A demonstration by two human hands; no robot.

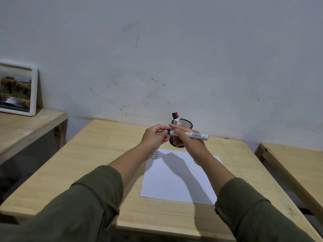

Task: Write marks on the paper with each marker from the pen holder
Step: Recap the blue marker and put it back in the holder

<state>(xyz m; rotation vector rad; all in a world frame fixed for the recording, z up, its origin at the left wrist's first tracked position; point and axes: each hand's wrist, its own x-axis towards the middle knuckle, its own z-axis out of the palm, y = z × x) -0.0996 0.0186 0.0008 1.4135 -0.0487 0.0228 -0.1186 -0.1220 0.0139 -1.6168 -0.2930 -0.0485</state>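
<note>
My right hand (187, 139) grips a white marker (195, 135) by its barrel, held level above the table. My left hand (155, 135) pinches the marker's blue cap (168, 132) at the left end. Just behind both hands stands a black mesh pen holder (185, 123) with two markers (175, 117) sticking up, one black-capped and one red-capped. A white sheet of paper (176, 179) lies on the wooden table (97, 154) below my hands. Short dark marks (155, 155) sit in the sheet's far left corner.
A second wooden table (26, 130) at the left carries a white-framed picture (17, 88) leaning on the wall. Another wooden table (297, 163) stands at the right, across a narrow gap. A grey wall rises right behind the pen holder.
</note>
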